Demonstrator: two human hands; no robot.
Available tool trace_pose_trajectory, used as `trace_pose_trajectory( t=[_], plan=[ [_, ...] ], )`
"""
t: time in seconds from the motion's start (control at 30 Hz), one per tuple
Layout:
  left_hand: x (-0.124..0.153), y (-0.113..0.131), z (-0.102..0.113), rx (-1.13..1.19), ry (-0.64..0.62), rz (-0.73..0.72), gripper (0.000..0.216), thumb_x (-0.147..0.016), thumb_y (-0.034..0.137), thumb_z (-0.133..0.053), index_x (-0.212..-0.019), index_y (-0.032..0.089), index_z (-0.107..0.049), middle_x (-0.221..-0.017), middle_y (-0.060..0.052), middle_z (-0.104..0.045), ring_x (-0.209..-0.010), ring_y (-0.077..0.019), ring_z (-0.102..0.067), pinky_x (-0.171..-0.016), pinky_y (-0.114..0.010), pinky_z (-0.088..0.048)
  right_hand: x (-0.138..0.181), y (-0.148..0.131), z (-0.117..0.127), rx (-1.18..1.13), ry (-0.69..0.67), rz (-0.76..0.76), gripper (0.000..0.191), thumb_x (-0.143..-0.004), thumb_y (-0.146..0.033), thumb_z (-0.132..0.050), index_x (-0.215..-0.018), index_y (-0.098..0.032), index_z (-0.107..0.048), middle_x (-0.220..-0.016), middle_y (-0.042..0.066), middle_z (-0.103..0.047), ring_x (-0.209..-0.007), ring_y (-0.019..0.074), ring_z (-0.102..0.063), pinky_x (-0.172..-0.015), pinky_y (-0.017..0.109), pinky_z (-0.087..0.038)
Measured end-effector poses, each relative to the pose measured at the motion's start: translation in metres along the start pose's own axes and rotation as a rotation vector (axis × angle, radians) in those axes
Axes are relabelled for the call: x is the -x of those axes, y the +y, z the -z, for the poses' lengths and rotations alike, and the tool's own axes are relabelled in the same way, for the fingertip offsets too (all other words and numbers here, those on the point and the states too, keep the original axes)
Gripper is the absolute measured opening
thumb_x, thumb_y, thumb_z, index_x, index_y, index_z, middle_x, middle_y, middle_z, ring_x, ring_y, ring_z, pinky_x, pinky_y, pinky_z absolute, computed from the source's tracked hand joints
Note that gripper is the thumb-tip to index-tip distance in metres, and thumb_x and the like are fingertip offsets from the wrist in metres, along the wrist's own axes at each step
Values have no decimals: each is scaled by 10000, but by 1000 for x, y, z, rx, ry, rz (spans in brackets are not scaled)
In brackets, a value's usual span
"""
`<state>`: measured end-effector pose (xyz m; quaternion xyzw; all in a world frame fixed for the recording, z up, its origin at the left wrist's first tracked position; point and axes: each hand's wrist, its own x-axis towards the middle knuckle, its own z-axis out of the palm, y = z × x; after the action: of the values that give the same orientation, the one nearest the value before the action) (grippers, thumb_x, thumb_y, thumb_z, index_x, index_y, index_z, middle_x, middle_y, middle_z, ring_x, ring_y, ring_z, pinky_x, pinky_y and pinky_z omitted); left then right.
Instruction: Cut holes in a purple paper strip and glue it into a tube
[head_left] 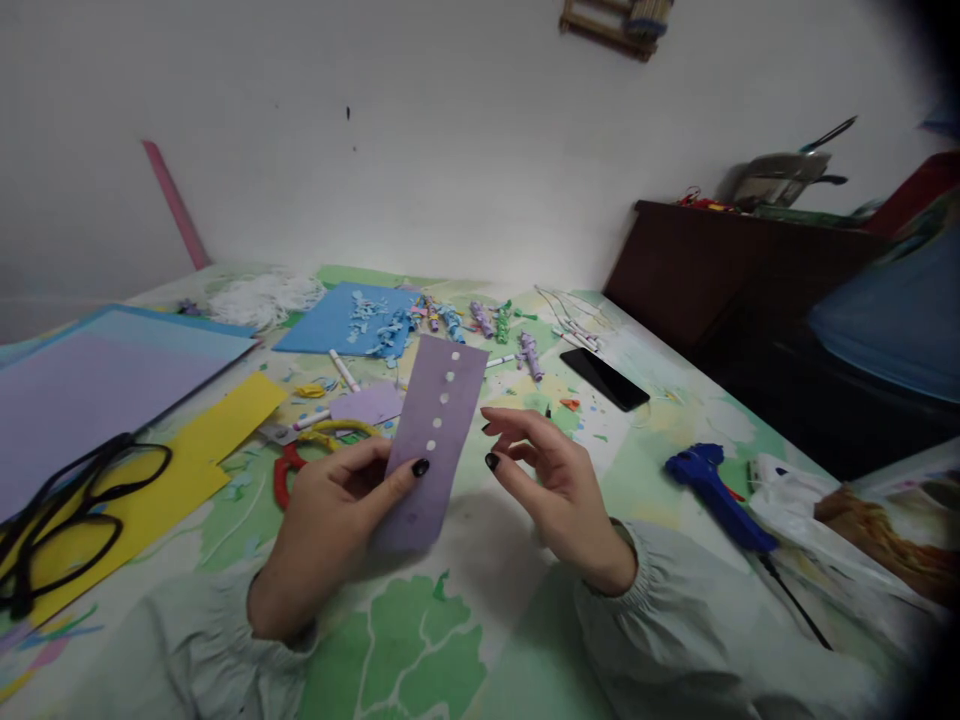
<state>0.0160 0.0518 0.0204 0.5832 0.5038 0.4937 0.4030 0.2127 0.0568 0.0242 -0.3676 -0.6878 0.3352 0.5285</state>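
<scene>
Your left hand (326, 525) pinches the purple paper strip (451, 455), likely sparing its holes (437, 423); your empty right hand (561, 492) half-curls beside it.

My left hand (330, 512) pinches with its thumb (394, 488) on top. My right hand (562, 490) is near it, fingers (526, 425) bent, a little apart from the thumb

The purple strip (452, 475) hides fingertips of the left hand (322, 525), which covers part of the scissors (282, 478). Left, black glasses (88, 498) run out of the picture; right, a blue tub (892, 310) is cut off.
</scene>
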Motion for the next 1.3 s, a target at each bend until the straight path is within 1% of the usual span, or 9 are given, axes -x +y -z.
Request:
trace_pose_trajectory(
  t=[0.1, 0.17, 0.27, 0.37, 0.6, 0.77, 0.97, 1.17, 1.3],
  plan=[
    [1, 2, -4, 187, -55, 140, 274, -660, 415, -769, -799, 182, -727, -724, -30, -729, -647, -192, -664, -544, -257, -538, 2, 4, -7, -141, -93, -96, 365, -801, -228, -623, -1153, -243, -530, -1037, 60, -605, -852, 147, -598, -712, 285, -531],
    [2, 0, -6, 237, -98, 145, 238, -677, 396, -764, -794, 191, -735, -735, -24, -732, -686, -187, -671, -583, -253, -549, 5, 7, -11, -252, -157, -156, 275, -804, -257, -628, -1061, -224, -538, -911, 35, -620, -793, 139, -601, -677, 274, -525],
    [4, -5, -8, 279, -139, 134, 178, -713, 362, -744, -797, 205, -743, -759, -17, -736, -727, -183, -678, -635, -258, -558, 7, 9, -15, -274, -195, -220, 88, -821, -273, -607, -828, -192, -573, -701, -14, -565, -626, 104, -540, -570, 233, -474],
    [5, -10, -7, 307, -161, 142, 150, -700, 300, -757, -816, 207, -740, -785, -15, -740, -746, -184, -685, -664, -268, -563, 8, 8, -15, -218, -171, -217, 135, -819, -258, -601, -719, -182, -553, -634, -35, -505, -554, 83, -466, -502, 210, -409],
    [8, -15, -9, 439, -241, 203, 185, -726, 253, -716, -901, 196, -707, -849, -37, -741, -783, -203, -693, -674, -297, -554, 14, 3, -14, 12, -276, -196, 204, -863, -307, -551, -712, -173, -577, -637, -2, -545, -594, 119, -497, -531, 247, -409],
    [10, -15, -11, 485, -257, 198, 220, -716, 216, -700, -934, 185, -689, -881, -39, -737, -830, -210, -683, -675, -282, -533, 16, -1, -14, 122, -291, -118, 180, -875, -290, -544, -786, -156, -626, -635, -10, -527, -582, 111, -466, -517, 240, -364],
    [10, -10, -12, 452, -231, 195, 215, -673, 155, -667, -887, 169, -678, -828, -18, -719, -798, -193, -654, -676, -264, -500, 19, -2, -16, 173, -302, -66, 187, -878, -257, -542, -733, -148, -587, -627, -19, -503, -572, 95, -452, -523, 226, -342],
    [10, 0, -13, 359, -152, 213, 140, -595, 131, -655, -732, 160, -664, -702, 9, -679, -692, -165, -602, -638, -246, -476, 21, -3, -17, 234, -293, 2, 212, -873, -224, -548, -676, -148, -539, -611, -30, -483, -556, 77, -423, -526, 220, -316],
    [10, 0, -11, 379, -160, 229, 142, -605, 127, -665, -741, 160, -685, -697, 4, -690, -684, -165, -618, -628, -238, -481, 21, -1, -18, 148, -292, -75, 170, -866, -236, -558, -726, -144, -590, -623, -18, -519, -574, 88, -459, -535, 223, -352]
  ],
)
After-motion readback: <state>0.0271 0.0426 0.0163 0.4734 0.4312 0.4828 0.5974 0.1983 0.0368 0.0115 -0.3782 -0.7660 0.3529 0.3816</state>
